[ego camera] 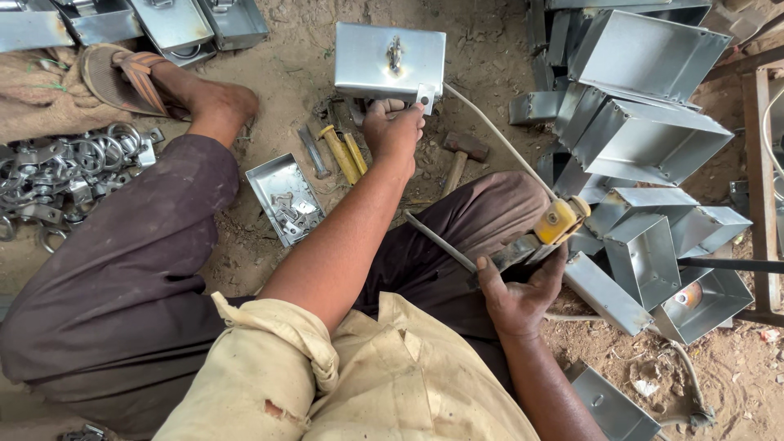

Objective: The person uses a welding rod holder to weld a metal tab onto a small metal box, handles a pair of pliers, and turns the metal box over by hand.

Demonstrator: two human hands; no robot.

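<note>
Steel box (pixel 389 57) gripped by left fingers (pixel 392 110); right fingers (pixel 498 282) clench a tool (pixel 539 237), perhaps a welder; hammer (pixel 459 155) between.

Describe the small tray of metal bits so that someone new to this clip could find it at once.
Start at the person's left hand, which holds a shiny lidded metal box on the sandy ground. Just to the picture's left of that forearm, past the yellow-handled tools, lies a shallow rectangular metal tray. Unlike the deep open boxes piled on the other side, it is flat and holds small loose fittings.
</note>
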